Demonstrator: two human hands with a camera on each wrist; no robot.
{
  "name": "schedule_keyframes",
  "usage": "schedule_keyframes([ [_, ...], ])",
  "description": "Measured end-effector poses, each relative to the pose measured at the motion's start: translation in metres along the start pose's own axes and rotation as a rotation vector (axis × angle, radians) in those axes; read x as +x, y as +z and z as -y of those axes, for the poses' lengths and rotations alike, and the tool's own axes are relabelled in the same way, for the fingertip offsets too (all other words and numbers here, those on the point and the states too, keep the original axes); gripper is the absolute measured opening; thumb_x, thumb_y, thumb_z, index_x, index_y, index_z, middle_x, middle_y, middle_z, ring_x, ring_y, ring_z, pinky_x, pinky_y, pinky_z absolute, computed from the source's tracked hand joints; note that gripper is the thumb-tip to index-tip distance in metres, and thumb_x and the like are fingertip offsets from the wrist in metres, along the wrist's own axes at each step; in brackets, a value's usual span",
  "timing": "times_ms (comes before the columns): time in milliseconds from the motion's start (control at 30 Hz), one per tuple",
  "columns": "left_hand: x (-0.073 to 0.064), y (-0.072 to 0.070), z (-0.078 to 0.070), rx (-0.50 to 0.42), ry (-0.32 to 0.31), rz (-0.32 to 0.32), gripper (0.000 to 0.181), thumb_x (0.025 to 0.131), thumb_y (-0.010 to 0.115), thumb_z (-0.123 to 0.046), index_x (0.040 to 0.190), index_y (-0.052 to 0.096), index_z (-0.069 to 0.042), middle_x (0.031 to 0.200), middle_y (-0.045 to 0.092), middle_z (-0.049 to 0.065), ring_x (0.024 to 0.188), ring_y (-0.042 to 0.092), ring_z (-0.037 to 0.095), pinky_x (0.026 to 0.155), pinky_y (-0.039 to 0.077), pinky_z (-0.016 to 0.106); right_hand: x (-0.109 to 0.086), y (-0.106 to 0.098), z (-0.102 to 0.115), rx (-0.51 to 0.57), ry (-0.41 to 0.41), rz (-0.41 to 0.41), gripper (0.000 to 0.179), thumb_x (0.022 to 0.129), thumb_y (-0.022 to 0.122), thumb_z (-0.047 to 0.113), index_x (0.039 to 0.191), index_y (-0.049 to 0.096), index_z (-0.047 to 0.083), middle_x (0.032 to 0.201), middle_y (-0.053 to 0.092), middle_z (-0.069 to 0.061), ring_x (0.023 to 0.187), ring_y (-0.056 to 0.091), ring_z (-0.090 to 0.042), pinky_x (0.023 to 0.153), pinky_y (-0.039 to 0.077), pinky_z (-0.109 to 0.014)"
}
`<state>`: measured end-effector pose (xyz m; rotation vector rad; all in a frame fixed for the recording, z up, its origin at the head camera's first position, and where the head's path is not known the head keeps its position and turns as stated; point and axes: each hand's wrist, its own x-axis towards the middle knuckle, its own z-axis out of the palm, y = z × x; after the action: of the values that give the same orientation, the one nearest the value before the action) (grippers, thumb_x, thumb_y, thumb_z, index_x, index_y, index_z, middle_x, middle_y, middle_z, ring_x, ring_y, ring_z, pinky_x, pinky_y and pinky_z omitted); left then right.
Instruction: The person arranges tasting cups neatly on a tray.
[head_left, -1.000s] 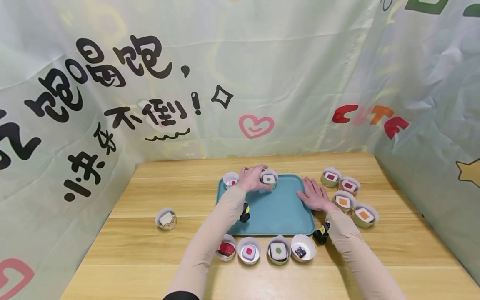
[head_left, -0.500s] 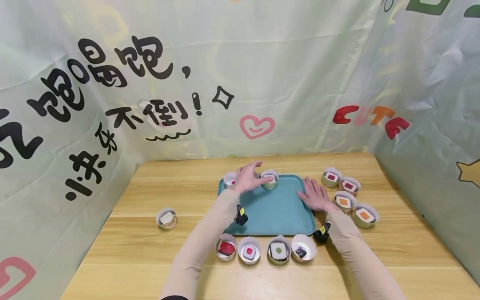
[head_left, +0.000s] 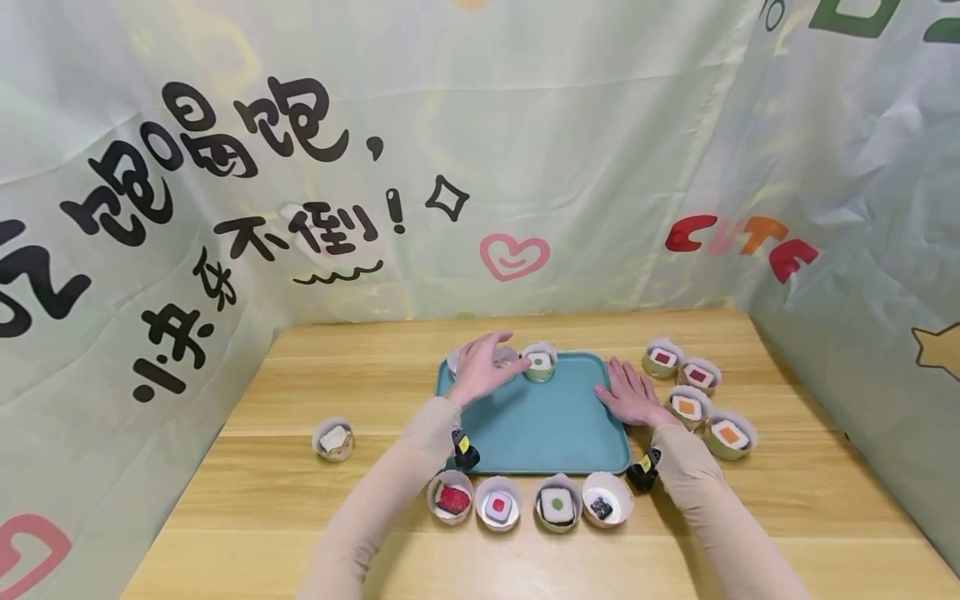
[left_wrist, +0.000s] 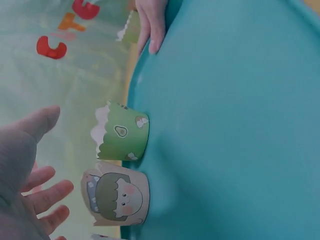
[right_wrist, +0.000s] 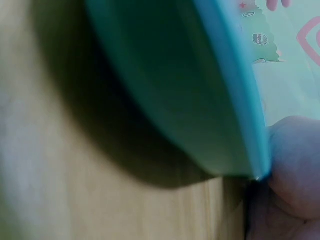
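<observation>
My left hand [head_left: 483,367] hovers over the back left of a blue tray [head_left: 543,425], fingers spread and holding nothing. Just right of its thumb, a green paper cup [head_left: 539,367] with a white, green-dotted sushi piece stands on the tray. Behind the hand are two more paper cups, partly hidden. In the left wrist view, the left hand [left_wrist: 30,175] is apart from the green cup [left_wrist: 122,132] and the beige cartoon-face cup [left_wrist: 120,195]. My right hand [head_left: 632,396] rests with straight fingers at the tray's right edge; its palm touches the rim [right_wrist: 255,135] in the right wrist view.
Several cups with sushi pieces, such as a red-topped one [head_left: 452,500], line the tray's front edge. More sushi cups [head_left: 688,406] cluster right of the right hand. A single cup [head_left: 333,439] stands far left on the wooden table [head_left: 255,508]. A printed cloth [head_left: 600,150] hangs behind.
My left hand has let go of the green cup and drawn back to the left, its fingers opening. The cup stays on the tray. The right hand has kept its place.
</observation>
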<state>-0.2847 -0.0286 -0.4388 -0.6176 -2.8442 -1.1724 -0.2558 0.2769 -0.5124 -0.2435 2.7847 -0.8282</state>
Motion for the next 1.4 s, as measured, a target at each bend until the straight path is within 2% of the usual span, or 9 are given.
schedule_keyframes([
  [167, -0.014, -0.008, 0.000, 0.059, 0.045, -0.043, 0.061, 0.093, 0.069, -0.044, 0.144, 0.053, -0.015, 0.149, 0.056, 0.008, 0.142, 0.047, 0.029, 0.122, 0.024, 0.053, 0.000, 0.000, -0.002, 0.020, 0.000, 0.007, 0.088, 0.104, 0.025, 0.060, 0.160, 0.002, -0.004, 0.168, -0.007, -0.025, 0.155, -0.013, -0.046, 0.121, -0.011, -0.065],
  [333, -0.026, -0.015, 0.000, 0.088, 0.060, -0.065, 0.059, 0.093, 0.070, -0.042, 0.142, 0.055, -0.012, 0.146, 0.057, 0.011, 0.143, 0.046, 0.032, 0.121, 0.026, 0.057, 0.001, 0.001, -0.006, 0.017, 0.011, 0.001, 0.095, 0.102, 0.024, 0.067, 0.159, 0.001, -0.006, 0.167, -0.008, -0.027, 0.154, -0.013, -0.049, 0.119, -0.011, -0.067],
  [567, -0.040, -0.026, 0.005, 0.045, 0.073, -0.097, 0.057, 0.091, 0.073, -0.032, 0.139, 0.056, -0.007, 0.142, 0.060, 0.015, 0.138, 0.049, 0.036, 0.119, 0.026, 0.060, -0.002, -0.002, -0.001, 0.024, 0.011, -0.001, 0.088, 0.105, 0.028, 0.059, 0.160, 0.002, -0.004, 0.168, -0.006, -0.026, 0.154, -0.012, -0.047, 0.121, -0.010, -0.065],
  [700, -0.049, -0.039, 0.007, 0.045, 0.045, -0.094, 0.058, 0.091, 0.073, -0.031, 0.141, 0.055, -0.006, 0.143, 0.059, 0.016, 0.139, 0.049, 0.037, 0.120, 0.027, 0.059, -0.004, -0.003, 0.000, 0.043, 0.006, 0.001, 0.088, 0.105, 0.030, 0.058, 0.160, 0.002, -0.005, 0.168, -0.006, -0.025, 0.155, -0.012, -0.046, 0.121, -0.011, -0.065],
  [867, -0.062, -0.057, 0.011, 0.072, 0.003, -0.094, 0.058, 0.092, 0.073, -0.032, 0.141, 0.055, -0.006, 0.144, 0.058, 0.016, 0.138, 0.049, 0.038, 0.119, 0.030, 0.058, -0.002, -0.001, -0.003, 0.023, 0.012, 0.000, 0.098, 0.101, 0.024, 0.068, 0.159, 0.001, -0.007, 0.167, -0.007, -0.027, 0.154, -0.012, -0.048, 0.120, -0.012, -0.066],
  [1000, -0.074, -0.070, 0.015, 0.099, -0.051, -0.096, 0.059, 0.093, 0.072, -0.031, 0.143, 0.054, -0.008, 0.148, 0.056, 0.016, 0.141, 0.046, 0.039, 0.121, 0.027, 0.059, -0.001, 0.000, -0.006, 0.024, 0.006, -0.005, 0.103, 0.099, 0.022, 0.074, 0.158, 0.002, -0.008, 0.167, -0.007, -0.028, 0.153, -0.012, -0.049, 0.119, -0.013, -0.066],
  [1233, -0.096, -0.088, 0.032, 0.163, -0.112, -0.127, 0.058, 0.093, 0.071, -0.029, 0.142, 0.053, -0.005, 0.143, 0.058, 0.021, 0.133, 0.051, 0.044, 0.117, 0.028, 0.065, -0.001, -0.001, -0.002, 0.034, -0.004, 0.005, 0.086, 0.105, 0.028, 0.055, 0.159, 0.001, -0.006, 0.168, -0.008, -0.026, 0.154, -0.013, -0.047, 0.120, -0.013, -0.065],
  [1333, -0.105, -0.095, 0.042, 0.206, -0.154, -0.147, 0.058, 0.092, 0.072, -0.029, 0.142, 0.054, -0.005, 0.139, 0.060, 0.022, 0.130, 0.053, 0.044, 0.115, 0.030, 0.064, -0.001, 0.000, 0.000, 0.015, -0.002, 0.000, 0.082, 0.106, 0.028, 0.052, 0.159, 0.002, -0.005, 0.168, -0.006, -0.026, 0.155, -0.012, -0.047, 0.121, -0.011, -0.064],
  [1400, -0.110, -0.100, 0.047, 0.245, -0.181, -0.155, 0.057, 0.092, 0.073, -0.029, 0.140, 0.055, -0.006, 0.134, 0.063, 0.022, 0.126, 0.055, 0.043, 0.113, 0.032, 0.063, -0.003, -0.002, 0.004, 0.041, -0.011, 0.001, 0.084, 0.106, 0.030, 0.053, 0.159, 0.003, -0.006, 0.167, -0.007, -0.027, 0.154, -0.013, -0.047, 0.120, -0.012, -0.065],
])
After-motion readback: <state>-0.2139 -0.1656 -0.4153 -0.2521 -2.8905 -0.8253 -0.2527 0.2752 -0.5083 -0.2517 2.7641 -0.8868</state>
